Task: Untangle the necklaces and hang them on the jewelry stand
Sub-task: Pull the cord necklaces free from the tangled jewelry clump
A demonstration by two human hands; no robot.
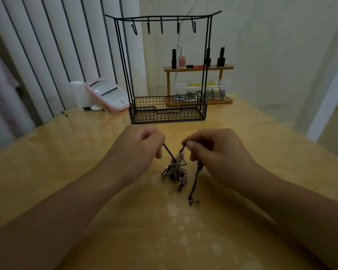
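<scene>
On the glossy yellow-wood tabletop [66, 172], a dark tangled bundle of cord necklaces [175, 169] lies between both hands. The left hand [139, 149] pinches one dark cord; the right hand [213, 151] pinches another, a loose end trailing beneath it. Behind stands the black wire jewelry stand [167, 108], its hooks bare.

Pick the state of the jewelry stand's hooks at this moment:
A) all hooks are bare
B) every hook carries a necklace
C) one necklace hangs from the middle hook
A: the hooks along the jewelry stand top bar hang bare, while both hands pinch cords of the tangled necklaces over the table.
</scene>
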